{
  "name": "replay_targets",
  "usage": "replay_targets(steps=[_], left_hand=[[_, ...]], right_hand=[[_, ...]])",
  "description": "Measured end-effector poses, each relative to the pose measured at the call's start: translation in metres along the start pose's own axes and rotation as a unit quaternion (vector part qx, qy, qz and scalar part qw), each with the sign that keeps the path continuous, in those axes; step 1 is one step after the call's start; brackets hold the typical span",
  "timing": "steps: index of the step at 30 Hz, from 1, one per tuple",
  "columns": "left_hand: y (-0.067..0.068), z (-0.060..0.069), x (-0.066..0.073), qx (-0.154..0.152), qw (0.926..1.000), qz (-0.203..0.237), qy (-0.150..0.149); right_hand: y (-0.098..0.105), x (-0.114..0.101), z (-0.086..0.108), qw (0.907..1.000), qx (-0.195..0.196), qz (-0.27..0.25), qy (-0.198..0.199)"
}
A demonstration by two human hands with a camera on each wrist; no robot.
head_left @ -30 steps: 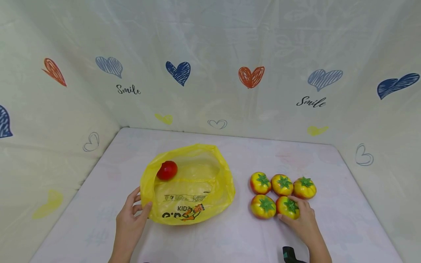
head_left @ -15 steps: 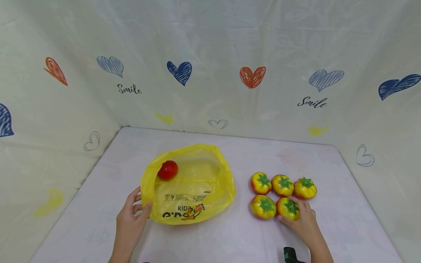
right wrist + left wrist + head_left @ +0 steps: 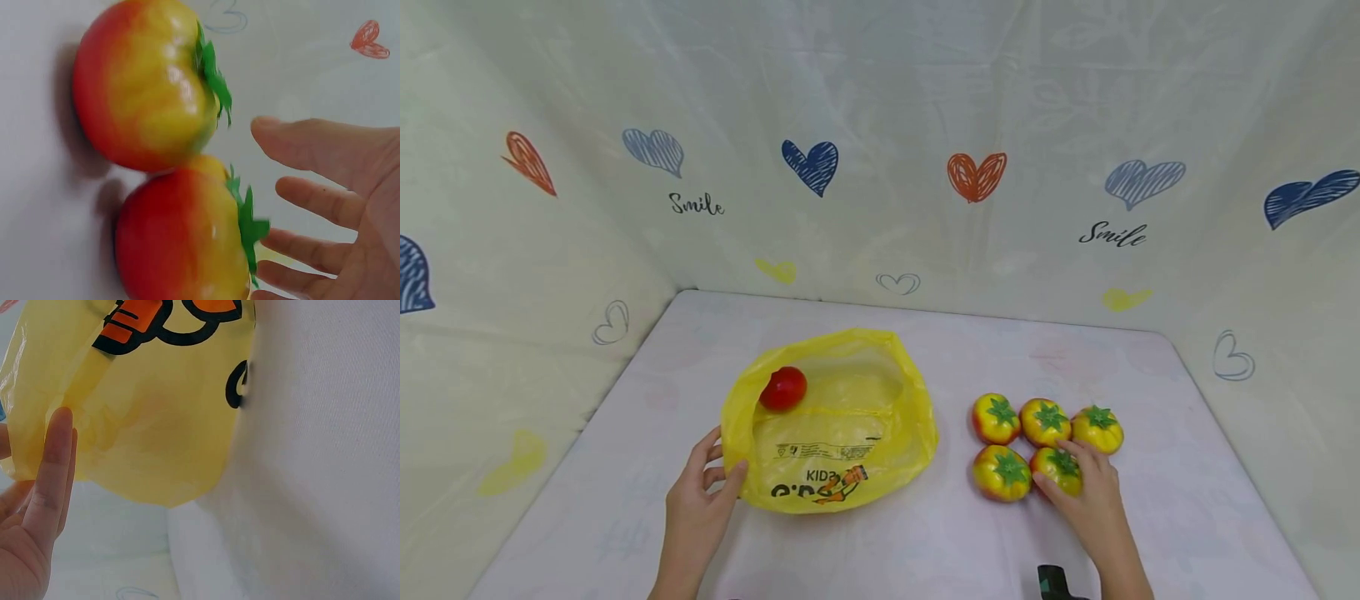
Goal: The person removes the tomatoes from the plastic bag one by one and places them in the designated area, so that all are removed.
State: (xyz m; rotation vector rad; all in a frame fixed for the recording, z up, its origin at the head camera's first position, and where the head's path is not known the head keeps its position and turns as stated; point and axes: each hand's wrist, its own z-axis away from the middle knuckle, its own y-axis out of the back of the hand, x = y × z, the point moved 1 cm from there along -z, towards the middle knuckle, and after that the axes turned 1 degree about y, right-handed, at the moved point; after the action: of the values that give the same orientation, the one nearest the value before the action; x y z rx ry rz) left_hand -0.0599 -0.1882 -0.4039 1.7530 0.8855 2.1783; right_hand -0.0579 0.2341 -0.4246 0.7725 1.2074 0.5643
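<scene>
My left hand pinches the left edge of a yellow plastic bag, with the thumb over the near side and fingers behind; the bag lies with its mouth spread. Inside it a shiny red round thing is partly covered by the bag's edge. My right hand hovers over the near right toy tomato, a red-and-yellow one with green leaves. In the right wrist view its fingers stand spread, apart from the toy tomato below.
Several more toy tomatoes stand close together beside and behind the right hand. A dark object shows at the bottom by the right wrist. The white-covered table meets a heart-printed curtain at the back.
My right hand has lifted slightly off the near right toy tomato, its fingers spreading away from it. The left hand and the bag stay in place.
</scene>
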Motion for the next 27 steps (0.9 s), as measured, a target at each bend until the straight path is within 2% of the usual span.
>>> replay_targets(steps=[4, 8, 16, 20, 27], left_hand=[[-0.001, 0.000, 0.000, 0.001, 1.0000, -0.004, 0.000], [-0.001, -0.001, 0.000, 0.001, 1.0000, -0.004, 0.005], [0.000, -0.001, 0.000, -0.002, 0.9999, -0.002, 0.011], [0.000, 0.000, 0.000, -0.006, 0.9999, -0.005, 0.014], [-0.001, -0.001, -0.001, -0.005, 0.9999, -0.002, 0.011]], right_hand=[[-0.005, -0.012, 0.002, 0.9994, 0.025, -0.020, 0.014], [-0.014, -0.027, 0.006, 0.9950, 0.060, -0.043, 0.068], [-0.035, -0.056, 0.013, 0.9769, 0.106, -0.071, 0.171], [-0.044, -0.072, 0.015, 0.9717, 0.099, -0.084, 0.197], [-0.053, -0.101, 0.012, 0.9668, 0.057, -0.096, 0.230]])
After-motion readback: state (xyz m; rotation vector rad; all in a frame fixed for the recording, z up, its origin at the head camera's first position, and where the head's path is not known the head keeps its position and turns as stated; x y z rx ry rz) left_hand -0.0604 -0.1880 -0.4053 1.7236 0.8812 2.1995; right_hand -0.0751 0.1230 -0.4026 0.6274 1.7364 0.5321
